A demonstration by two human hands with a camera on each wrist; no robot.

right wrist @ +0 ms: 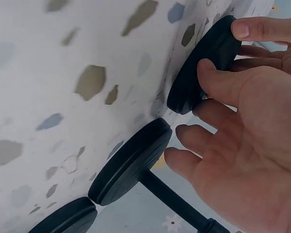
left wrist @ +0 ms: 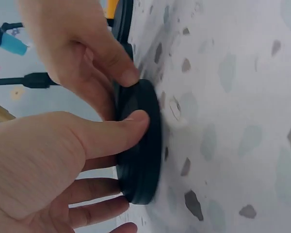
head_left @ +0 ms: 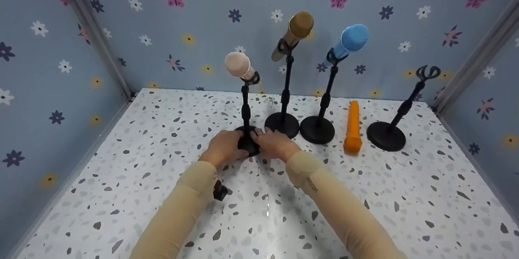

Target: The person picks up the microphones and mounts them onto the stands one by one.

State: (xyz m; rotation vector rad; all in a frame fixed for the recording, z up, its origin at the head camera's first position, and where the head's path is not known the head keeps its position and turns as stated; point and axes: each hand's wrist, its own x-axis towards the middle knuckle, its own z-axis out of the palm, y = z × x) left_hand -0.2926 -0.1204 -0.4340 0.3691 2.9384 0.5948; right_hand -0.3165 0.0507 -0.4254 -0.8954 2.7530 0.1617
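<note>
Both hands are on the round black base of a microphone stand [head_left: 246,112] that carries a pale pink microphone [head_left: 237,64]. The left hand [head_left: 224,146] holds the base from the left, its thumb lying across the top and its fingers at the far rim in the left wrist view. From the right, the right hand [head_left: 276,144] grips the same base [right wrist: 208,65], thumb on the disc and fingers around its edge. Close beside the right hand stands a second black stand [head_left: 285,107] bearing a gold microphone [head_left: 301,26].
Farther right, a third stand [head_left: 324,107] holds a blue microphone [head_left: 354,38]. An orange microphone [head_left: 353,127] lies on the speckled white table [head_left: 154,161]. Beyond it is a stand [head_left: 402,109] with a bare clip. Flower-patterned walls [head_left: 142,20] enclose the back and sides.
</note>
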